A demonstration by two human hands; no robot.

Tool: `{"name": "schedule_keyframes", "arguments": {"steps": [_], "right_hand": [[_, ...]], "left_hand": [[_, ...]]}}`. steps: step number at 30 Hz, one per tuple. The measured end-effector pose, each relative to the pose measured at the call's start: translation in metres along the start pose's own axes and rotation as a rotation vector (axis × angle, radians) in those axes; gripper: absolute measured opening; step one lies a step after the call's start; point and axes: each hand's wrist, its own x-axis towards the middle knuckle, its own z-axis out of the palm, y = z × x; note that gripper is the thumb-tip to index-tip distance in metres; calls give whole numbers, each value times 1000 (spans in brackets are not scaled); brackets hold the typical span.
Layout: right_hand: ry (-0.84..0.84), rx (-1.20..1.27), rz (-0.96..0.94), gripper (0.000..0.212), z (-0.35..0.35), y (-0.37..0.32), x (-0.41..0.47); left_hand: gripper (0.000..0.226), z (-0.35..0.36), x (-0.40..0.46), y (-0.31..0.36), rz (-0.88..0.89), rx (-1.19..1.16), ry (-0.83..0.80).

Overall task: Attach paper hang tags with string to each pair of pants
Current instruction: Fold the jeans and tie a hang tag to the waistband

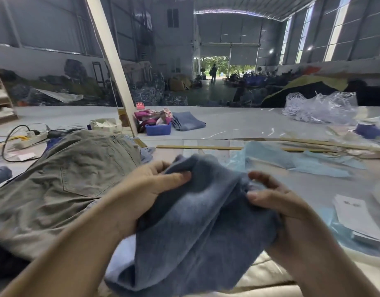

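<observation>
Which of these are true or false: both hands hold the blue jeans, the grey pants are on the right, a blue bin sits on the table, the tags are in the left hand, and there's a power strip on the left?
1. Both hands hold the blue jeans. True: left hand and right hand grip them.
2. The grey pants lie on the right. False: they lie on the left.
3. A blue bin sits on the table. True.
4. The tags are in the left hand. False: they lie stacked on the table at right.
5. A power strip lies at left. True.
</observation>
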Motion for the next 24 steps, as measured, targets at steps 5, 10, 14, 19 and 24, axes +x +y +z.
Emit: {"name": "schedule_keyframes", "arguments": {"steps": [5,10,14,19,24], "right_hand": [[15,-328,272,34,-34,33,-3],[173,-488,139,51,-17,37,-3],[131,-492,-199,67,0,28,-15],[-81,-492,-111,69,6,40,-18],[3,-600,26,65,8,35,-18]], "left_hand": [[39,16,-13,-43,-120,219,-220],[48,11,-22,-40,-152,374,-411],[62,-8,-8,-27,-305,113,-49],[54,4,19,-37,-354,-237,67],[4,21,28,-43,-3,-135,310]]}}
